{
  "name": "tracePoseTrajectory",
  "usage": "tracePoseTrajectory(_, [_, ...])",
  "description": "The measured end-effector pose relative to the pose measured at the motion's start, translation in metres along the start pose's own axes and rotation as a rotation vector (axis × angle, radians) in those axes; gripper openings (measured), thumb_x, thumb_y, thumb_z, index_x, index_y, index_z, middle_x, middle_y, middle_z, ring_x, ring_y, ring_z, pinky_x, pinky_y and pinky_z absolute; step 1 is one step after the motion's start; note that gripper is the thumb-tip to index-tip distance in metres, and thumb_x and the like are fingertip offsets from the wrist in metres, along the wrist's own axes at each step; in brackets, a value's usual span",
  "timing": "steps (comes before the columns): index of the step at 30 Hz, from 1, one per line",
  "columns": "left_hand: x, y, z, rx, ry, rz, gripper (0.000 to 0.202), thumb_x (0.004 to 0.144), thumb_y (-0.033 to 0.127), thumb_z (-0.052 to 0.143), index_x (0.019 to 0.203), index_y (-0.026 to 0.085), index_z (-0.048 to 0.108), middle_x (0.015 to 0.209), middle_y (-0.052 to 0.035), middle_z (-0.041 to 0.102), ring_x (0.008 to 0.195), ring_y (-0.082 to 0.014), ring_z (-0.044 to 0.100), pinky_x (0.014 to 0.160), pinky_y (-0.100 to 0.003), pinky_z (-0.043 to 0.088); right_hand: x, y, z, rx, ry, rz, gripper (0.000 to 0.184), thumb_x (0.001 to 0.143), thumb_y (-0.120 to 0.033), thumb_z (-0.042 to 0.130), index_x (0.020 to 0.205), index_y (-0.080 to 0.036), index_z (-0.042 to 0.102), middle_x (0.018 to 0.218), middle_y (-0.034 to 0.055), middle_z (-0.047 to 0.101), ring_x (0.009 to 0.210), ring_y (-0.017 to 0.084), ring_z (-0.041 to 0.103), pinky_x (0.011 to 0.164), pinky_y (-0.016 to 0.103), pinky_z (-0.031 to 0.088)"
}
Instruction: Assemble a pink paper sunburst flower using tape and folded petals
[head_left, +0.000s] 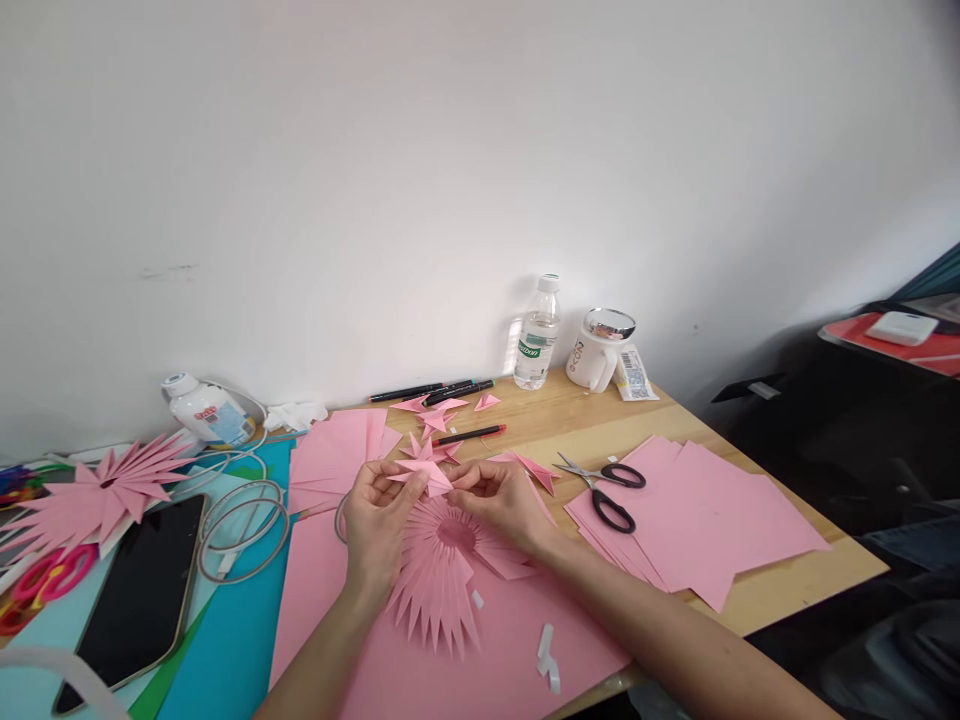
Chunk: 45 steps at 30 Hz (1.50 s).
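A small folded pink paper piece (426,474) is pinched in my left hand (381,515), held over the table's middle. Close by on the right, the fingers of my right hand (496,497) are pressed together near the piece's edge; what they hold, if anything, I cannot make out. Below both hands lies a pleated pink paper fan (439,590), its pointed folds spreading from a round centre. It rests on a large pink sheet (405,690). Small white strips (548,655) lie on that sheet. More folded pink pieces (435,420) sit behind my hands.
Black-handled scissors (611,490) lie open beside stacked pink sheets (727,520) on the right. A water bottle (537,335), a white mug (596,355) and pens (409,392) stand or lie along the wall. Leftward are a phone (139,595), a coiled cable (244,530) and a pink paper pinwheel (112,490).
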<state>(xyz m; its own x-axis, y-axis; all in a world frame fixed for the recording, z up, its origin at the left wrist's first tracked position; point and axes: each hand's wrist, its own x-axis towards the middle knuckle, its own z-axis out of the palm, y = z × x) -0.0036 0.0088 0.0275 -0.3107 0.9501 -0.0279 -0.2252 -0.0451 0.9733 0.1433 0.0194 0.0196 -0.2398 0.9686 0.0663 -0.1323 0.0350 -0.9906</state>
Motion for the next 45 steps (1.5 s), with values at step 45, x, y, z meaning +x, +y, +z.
tracePoseTrajectory(45, [-0.001, 0.009, -0.001, 0.149, -0.244, 0.286, 0.046, 0.048, 0.019, 0.085, 0.09, 0.023, 0.066, 0.092, -0.0036, 0.065, 0.091, -0.021, 0.06, 0.08, -0.031, 0.049, -0.004, 0.008, -0.015, -0.686, 0.058, -0.772, 0.014, 0.09, -0.023, 0.048, 0.083, -0.021, 0.06, 0.086, 0.0093, 0.065, 0.076, 0.017, 0.062, 0.064, 0.029, 0.049])
